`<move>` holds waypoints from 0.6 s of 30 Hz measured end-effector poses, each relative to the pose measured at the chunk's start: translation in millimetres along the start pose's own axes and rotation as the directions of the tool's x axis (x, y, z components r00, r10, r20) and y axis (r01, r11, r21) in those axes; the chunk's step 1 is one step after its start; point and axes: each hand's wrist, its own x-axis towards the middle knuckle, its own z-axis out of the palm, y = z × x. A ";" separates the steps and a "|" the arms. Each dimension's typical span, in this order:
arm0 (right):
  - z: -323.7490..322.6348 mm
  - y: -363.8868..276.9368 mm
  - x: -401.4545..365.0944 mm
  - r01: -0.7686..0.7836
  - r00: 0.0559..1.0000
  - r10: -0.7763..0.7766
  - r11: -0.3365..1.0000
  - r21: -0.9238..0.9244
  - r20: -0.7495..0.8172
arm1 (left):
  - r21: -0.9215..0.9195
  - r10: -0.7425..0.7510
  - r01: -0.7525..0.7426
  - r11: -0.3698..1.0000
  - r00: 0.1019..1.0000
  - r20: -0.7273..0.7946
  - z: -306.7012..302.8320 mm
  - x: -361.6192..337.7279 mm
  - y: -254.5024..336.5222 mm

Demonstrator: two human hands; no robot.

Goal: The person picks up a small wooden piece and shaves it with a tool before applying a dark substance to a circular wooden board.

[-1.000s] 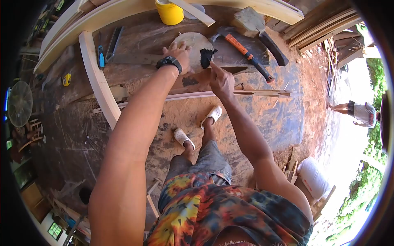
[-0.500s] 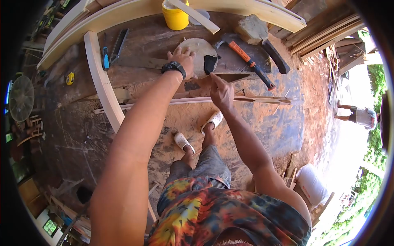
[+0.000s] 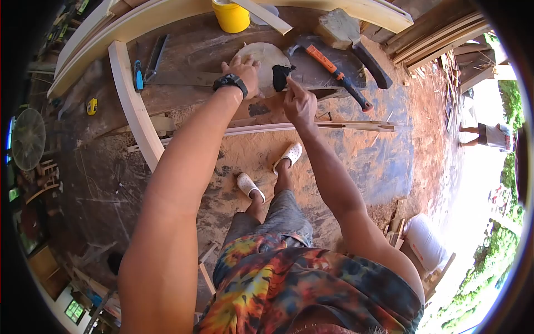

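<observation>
A pale round wooden disc lies on the dark workbench. My left hand, with a black watch on its wrist, rests flat on the disc with fingers spread. At the disc's right edge sits a ragged black patch, like a scrap of cloth or thick dark paste. My right hand is closed beside it, index finger pointing forward with the fingertip at the patch's lower right edge. I cannot tell whether something thin is pinched in its fingers. To the right lies a claw hammer with an orange and black handle.
A yellow bucket stands behind the disc. A wooden mallet lies at the back right. On the left are a blue-handled tool, a yellow tape measure and a long wooden board. Another person stands far right.
My right hand has moved forward, its fingertip closer alongside the black patch. My left hand stays flat on the disc. The whole view has shifted slightly.
</observation>
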 end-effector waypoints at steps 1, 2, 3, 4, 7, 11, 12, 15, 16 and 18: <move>1.5 -1.5 -9.4 -0.001 1.000 0.001 1.000 -0.001 -0.006 | 0.002 -0.005 0.005 1.000 1.000 -0.006 -2.5 1.9 -0.9; 0.3 -4.5 -25.2 0.026 1.000 -0.026 0.999 0.029 0.003 | 0.003 -0.003 0.003 1.000 1.000 -0.008 -3.2 2.0 -0.9; -1.5 -8.5 -31.8 0.054 0.998 -0.054 0.997 0.060 0.010 | 0.004 -0.008 0.008 1.000 1.000 -0.005 -3.2 2.8 -0.7; -3.4 -8.3 -32.0 0.043 0.998 -0.045 0.998 0.049 0.039 | 0.004 -0.013 0.013 1.000 1.000 0.001 -1.6 2.8 -0.7; -2.1 -0.2 -4.0 0.015 0.999 -0.015 1.000 -0.013 0.041 | 0.021 -0.004 0.004 1.000 1.000 -0.014 3.9 5.9 -2.3; 1.9 -1.2 -13.7 0.009 1.000 -0.010 1.000 0.011 0.025 | 0.045 0.015 -0.015 0.999 1.000 0.007 -0.8 4.6 -2.2; 2.0 -2.8 -18.7 0.006 1.000 -0.006 1.000 0.013 0.019 | 0.042 0.015 -0.015 0.999 1.000 0.000 1.2 4.6 -2.6; -3.2 -4.0 -33.3 0.051 0.998 -0.052 0.998 0.029 0.030 | 0.042 0.000 0.001 0.999 1.000 -0.018 5.5 9.9 -3.6; -1.2 -0.2 -21.8 0.038 0.999 -0.039 0.999 0.037 0.024 | 0.049 -0.013 0.014 0.999 1.000 -0.022 5.9 9.1 -1.9; 4.0 3.5 2.3 -0.002 1.000 0.002 1.000 -0.003 -0.006 | 0.043 -0.008 0.008 0.999 1.000 -0.004 0.7 5.1 -0.3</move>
